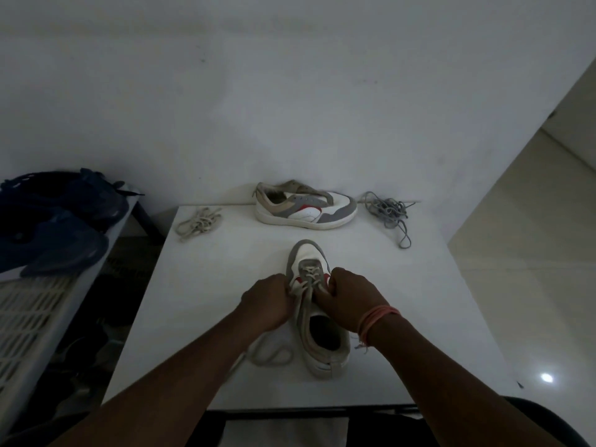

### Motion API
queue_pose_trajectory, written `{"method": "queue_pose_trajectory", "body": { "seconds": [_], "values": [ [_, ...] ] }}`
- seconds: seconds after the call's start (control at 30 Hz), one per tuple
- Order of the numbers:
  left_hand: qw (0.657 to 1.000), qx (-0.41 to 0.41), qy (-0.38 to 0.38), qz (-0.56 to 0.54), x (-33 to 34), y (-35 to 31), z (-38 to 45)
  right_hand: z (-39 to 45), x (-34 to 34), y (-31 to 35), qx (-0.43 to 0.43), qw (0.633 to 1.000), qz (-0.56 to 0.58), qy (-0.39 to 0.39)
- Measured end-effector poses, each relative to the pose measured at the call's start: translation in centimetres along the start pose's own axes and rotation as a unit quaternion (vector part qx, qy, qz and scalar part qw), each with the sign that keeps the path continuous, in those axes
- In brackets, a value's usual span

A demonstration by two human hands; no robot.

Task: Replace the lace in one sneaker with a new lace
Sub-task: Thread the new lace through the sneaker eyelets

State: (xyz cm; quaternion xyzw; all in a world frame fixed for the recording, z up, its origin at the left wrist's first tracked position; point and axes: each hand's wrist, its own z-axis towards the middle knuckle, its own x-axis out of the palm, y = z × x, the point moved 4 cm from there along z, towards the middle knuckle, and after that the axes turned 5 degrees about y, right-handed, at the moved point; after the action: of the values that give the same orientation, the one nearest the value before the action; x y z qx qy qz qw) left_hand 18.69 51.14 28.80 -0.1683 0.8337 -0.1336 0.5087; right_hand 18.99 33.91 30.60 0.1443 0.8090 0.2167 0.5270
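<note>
Far left: dark blue sneakers (61, 217) lying on a white slatted plastic crate (29, 314), off the bench.

White square bench (200, 317) holding the rest. Back-left corner: bundled cream lace (200, 222) lying loose. Back centre, against the wall: unlaced white-grey-beige sneaker with red accent (306, 206) lying on its side, toe pointing right. Back-right: tangled grey lace (388, 214) lying loose, one loop trailing toward the near side.

Centre, near side: matching white-grey sneaker with red accents (317, 312) sitting upright, toe pointing away, heel toward the body. Cream lace (308, 280) crossing through the front eyelets only; slack end looping on the bench just left of the heel.

Left hand (267, 301) curling at the sneaker's left eyelet row, pinching the lace there. Right hand (350, 296) curling at the right eyelet row, fingers gripping the lace and upper edge; exact pinch point hard to make out in the dim light. Pink-orange thread band (374, 321) wrapping the right wrist.
</note>
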Motion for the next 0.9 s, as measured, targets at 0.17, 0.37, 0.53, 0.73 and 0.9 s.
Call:
{"method": "queue_pose_trajectory", "body": {
  "seconds": [0.17, 0.37, 0.53, 0.73, 0.9],
  "values": [
    [0.991, 0.006, -0.079, -0.112, -4.0, -1.8, -1.8, -1.0, -0.5, 0.2, 0.022, 1.0, 0.018, -0.004],
    [0.781, 0.043, 0.065, -0.619, -6.5, -4.4, -6.9, -3.3, -2.2, 2.5, -0.079, 0.975, 0.206, 0.027],
    [0.564, 0.066, 0.069, -0.82, -6.9, -4.7, -9.1, -6.4, -1.2, 4.4, -0.135, 0.897, 0.405, 0.117],
    [0.383, 0.014, 0.024, -0.923, -7.2, -2.0, -8.8, -7.9, -4.3, 0.8, -0.08, 0.83, 0.552, 0.014],
    [0.375, -0.037, -0.038, -0.926, -6.2, 0.1, -7.2, -8.6, -4.2, -3.6, 0.068, 0.865, 0.493, -0.057]
  ]
}}
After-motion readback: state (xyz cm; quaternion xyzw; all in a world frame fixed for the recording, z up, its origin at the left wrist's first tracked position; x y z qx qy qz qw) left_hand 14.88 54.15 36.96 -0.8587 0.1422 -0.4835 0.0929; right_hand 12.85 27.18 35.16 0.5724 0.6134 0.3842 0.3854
